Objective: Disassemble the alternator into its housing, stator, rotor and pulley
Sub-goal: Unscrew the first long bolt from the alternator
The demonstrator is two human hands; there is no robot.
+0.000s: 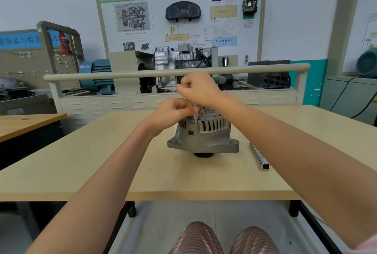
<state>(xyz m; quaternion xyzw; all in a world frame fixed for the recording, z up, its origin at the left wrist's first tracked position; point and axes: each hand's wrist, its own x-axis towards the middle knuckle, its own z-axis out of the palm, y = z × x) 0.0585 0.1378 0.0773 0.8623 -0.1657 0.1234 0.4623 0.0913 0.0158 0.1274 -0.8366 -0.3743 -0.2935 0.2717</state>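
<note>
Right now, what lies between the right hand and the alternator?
In the head view, a thin metal tool shaft runs from the right hand down to the alternator; the left hand pinches it midway.

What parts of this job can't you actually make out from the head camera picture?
- Top of the thin metal rod: wrapped inside the right hand, so the tool's handle stays hidden.
- Rod tip's contact with the alternator: too small to tell.
- Alternator's far top face: covered by the left hand.
- Pulley: tucked under the housing; only a dark edge shows.
- Wall board text: blurred.
</note>
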